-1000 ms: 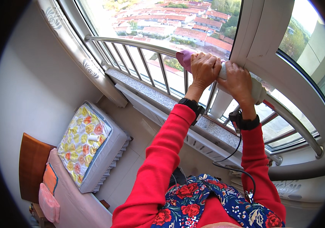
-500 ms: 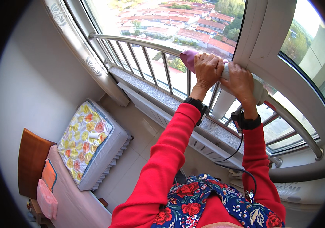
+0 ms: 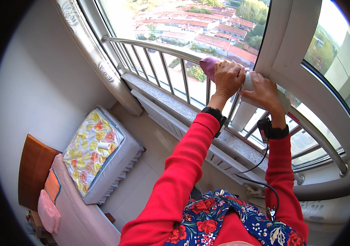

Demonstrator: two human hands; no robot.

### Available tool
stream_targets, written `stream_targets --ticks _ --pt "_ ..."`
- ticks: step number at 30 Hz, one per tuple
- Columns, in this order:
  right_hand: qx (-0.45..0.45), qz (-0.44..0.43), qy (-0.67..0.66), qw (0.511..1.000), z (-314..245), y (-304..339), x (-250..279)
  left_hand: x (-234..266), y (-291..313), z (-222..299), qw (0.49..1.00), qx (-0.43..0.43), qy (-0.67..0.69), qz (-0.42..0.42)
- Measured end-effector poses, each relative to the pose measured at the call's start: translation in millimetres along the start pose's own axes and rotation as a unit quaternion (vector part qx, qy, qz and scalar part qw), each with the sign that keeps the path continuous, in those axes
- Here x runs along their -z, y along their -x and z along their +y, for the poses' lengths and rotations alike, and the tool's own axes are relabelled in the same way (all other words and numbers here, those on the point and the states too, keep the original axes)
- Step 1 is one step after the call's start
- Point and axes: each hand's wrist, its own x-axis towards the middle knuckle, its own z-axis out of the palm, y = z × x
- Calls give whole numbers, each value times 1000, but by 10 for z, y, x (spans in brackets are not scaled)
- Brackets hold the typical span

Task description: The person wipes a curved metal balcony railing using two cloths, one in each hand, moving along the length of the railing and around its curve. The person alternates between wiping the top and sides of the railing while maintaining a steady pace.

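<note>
My left hand [image 3: 228, 78] is closed over the top rail of a metal window railing [image 3: 158, 47], gripping a purple cloth [image 3: 209, 67] whose end sticks out on its left side. Close beside it, my right hand [image 3: 264, 92] curls over a pale grey-white cloth [image 3: 248, 83] on the same rail. Part of that pale cloth shows between my hands, and more of it lies behind my right hand. How far each cloth wraps round the rail is hidden by my fingers. Dark bands sit on both wrists, and a black cable [image 3: 271, 187] hangs along my right arm.
Behind the railing stands a white-framed window [image 3: 279, 37], with a granite sill [image 3: 162, 92] and a white radiator [image 3: 158, 117] below. At left are a patterned curtain [image 3: 105, 74], a bed part covered in flowered plastic [image 3: 91, 151], and a wooden headboard [image 3: 37, 170].
My right hand has turned slightly, with its wrist swung out to the right. My left hand keeps its grip on the purple cloth. The whole view has shifted a little.
</note>
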Motion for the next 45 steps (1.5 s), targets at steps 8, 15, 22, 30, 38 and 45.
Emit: stream_targets --ticks 8,15,22,30,38,45 --pt "-3 -4 -84 996 54 89 9 182 -35 -71 983 5 -16 -185" --pt "48 69 -15 996 179 284 -41 279 -158 -126 944 89 39 -316" --pt "-84 -39 -71 993 380 547 389 331 -270 -143 913 101 56 -390" --pt "-95 -38 -65 993 399 540 405 441 -446 -213 865 73 78 -489" --pt "-90 -34 -44 994 367 536 388 458 -494 -164 860 26 -7 -509" --pt "-83 -49 -75 993 358 498 463 256 -107 -98 923 -70 -134 -355"
